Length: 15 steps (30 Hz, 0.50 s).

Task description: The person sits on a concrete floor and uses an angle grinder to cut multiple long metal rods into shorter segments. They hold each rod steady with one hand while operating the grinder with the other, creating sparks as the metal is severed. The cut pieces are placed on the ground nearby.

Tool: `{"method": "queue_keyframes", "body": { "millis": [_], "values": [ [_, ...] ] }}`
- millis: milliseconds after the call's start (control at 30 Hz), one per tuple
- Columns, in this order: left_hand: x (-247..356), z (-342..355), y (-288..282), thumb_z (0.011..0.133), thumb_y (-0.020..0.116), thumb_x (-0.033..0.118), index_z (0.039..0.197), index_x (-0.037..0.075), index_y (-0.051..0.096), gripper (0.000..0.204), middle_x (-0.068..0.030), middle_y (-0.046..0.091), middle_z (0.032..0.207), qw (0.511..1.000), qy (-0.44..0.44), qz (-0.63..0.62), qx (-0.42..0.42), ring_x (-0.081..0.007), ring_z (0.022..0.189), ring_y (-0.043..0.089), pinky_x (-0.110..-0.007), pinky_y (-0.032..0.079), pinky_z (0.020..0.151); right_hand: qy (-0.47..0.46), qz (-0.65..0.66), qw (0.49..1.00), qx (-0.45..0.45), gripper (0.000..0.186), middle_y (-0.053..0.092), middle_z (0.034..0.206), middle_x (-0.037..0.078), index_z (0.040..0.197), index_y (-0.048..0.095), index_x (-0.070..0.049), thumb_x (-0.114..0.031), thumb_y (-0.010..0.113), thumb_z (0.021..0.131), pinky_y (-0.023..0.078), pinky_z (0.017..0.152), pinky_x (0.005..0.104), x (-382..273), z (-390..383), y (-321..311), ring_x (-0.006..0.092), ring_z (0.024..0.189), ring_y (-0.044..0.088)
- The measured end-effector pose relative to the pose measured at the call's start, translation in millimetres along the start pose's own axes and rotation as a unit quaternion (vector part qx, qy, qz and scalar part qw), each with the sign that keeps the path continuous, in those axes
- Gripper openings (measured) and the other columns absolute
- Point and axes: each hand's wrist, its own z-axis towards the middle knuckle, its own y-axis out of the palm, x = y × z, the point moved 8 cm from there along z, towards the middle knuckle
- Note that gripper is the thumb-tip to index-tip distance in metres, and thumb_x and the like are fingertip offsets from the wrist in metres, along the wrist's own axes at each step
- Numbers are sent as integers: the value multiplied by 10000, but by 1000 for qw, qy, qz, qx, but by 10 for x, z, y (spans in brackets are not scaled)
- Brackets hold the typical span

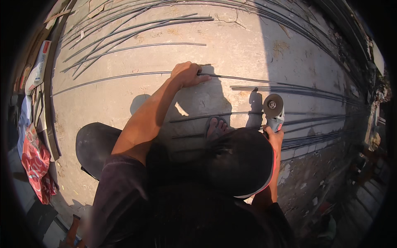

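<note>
My left hand (188, 74) reaches forward and closes around a long thin steel rod (115, 77) lying across the concrete floor (248, 45). My right hand (274, 136) grips an angle grinder (274, 111) with its round disc facing up, held above several rods on the right. A sandalled foot (216, 126) presses down on a shorter rod (194, 118) in front of me. The dark brim of my cap (242, 163) hides part of the right arm.
Several more steel rods (136, 31) lie fanned across the far left and in bundles (314, 93) on the right. A red bag (35, 165) and boards (43, 120) lie along the left edge. Rubble (314, 194) lies at lower right.
</note>
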Motion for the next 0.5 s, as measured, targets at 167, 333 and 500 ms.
{"method": "queue_keyframes", "body": {
  "millis": [167,333,500],
  "values": [
    [93,93,-32,962,636,669,951,77,825,621,-143,765,811,997,0,58,56,-313,802,750,-436,595,751,-45,-28,996,-69,366,739,948,75,1096,709,52,-145,806,803,537,783,341,-73,227,273,179,819,685],
    [40,0,284,995,585,648,918,56,821,642,-155,757,793,998,37,47,21,-329,794,747,-443,598,757,-83,-79,987,-109,470,770,1051,131,1178,705,60,-168,813,782,549,891,361,-325,311,729,216,938,716],
    [26,-36,441,1001,551,626,878,28,805,661,-207,735,800,997,56,43,33,-390,807,723,-482,577,768,-81,-111,981,-136,511,776,1104,160,1214,703,51,-187,821,778,556,932,377,-296,431,931,251,1006,735]
  ]
}}
